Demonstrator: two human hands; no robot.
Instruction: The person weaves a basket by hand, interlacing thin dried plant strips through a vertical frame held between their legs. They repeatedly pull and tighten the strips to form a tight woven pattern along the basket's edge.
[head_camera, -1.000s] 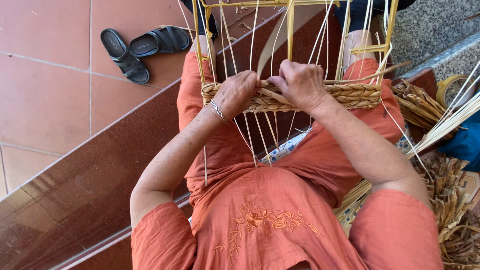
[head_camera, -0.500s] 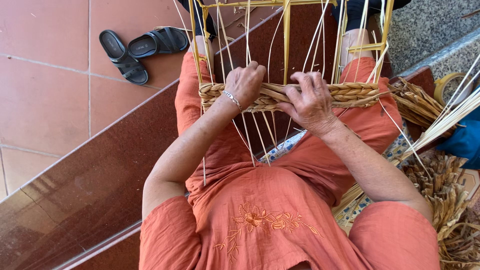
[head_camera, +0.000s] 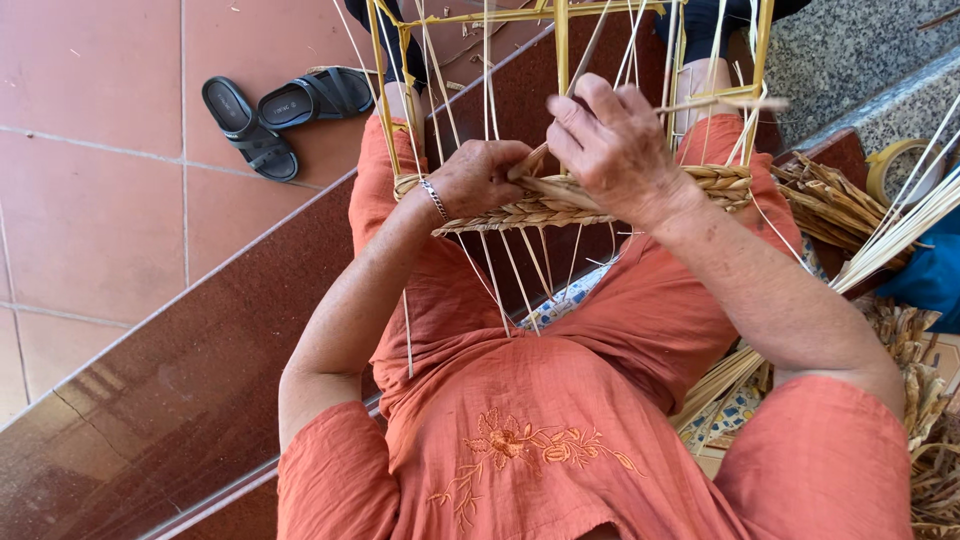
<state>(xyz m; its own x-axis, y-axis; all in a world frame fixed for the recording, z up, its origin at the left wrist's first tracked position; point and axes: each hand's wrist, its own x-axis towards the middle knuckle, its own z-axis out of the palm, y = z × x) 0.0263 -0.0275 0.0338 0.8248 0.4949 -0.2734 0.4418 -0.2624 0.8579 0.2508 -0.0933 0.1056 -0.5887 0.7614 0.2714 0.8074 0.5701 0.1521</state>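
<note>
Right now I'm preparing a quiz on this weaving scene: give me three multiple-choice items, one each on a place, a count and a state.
1. Where do the black sandals lie? A on the tiled floor, upper left; B on the lap; C on the frame.
2. How many sandals show? A one; B two; C four.
3. What is the right hand doing? A resting open on a knee; B gripping strands at the braided band; C holding a sandal.

Answers: 1 A, tiles lie under them. 2 B, a pair. 3 B, fingers curl round strands.

Both hands, left hand (head_camera: 478, 178) and right hand (head_camera: 612, 148), on a braided straw band (head_camera: 520, 213) across a yellow frame (head_camera: 561, 40).
</note>
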